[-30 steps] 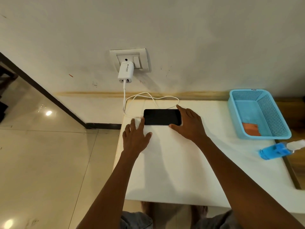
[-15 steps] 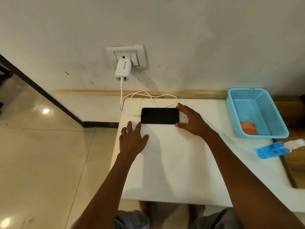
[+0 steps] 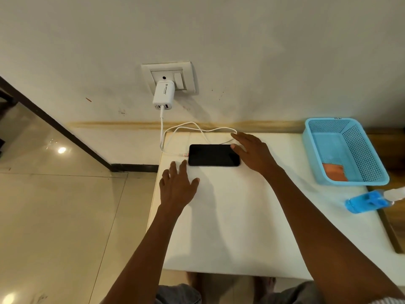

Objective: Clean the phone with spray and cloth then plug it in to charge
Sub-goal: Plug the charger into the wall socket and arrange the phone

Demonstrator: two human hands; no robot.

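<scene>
The phone [image 3: 213,155] at centre shows a glossy black glass face on a smooth matt white worktop [image 3: 230,227]. The basket [image 3: 311,154] at right is perforated light-blue plastic holding an orange cloth [image 3: 334,172]. The charger [image 3: 163,94] is smooth white plastic. Floor tiles [image 3: 54,205] at left are polished and reflective; the wall [image 3: 263,51] is matt and scuffed.

My black phone [image 3: 213,155] lies flat, screen dark, on the white table, the white cable [image 3: 198,130] plugged into its left end. The blue spray bottle [image 3: 370,201] lies on its side far right; the orange cloth [image 3: 334,172] sits in the basket.
</scene>
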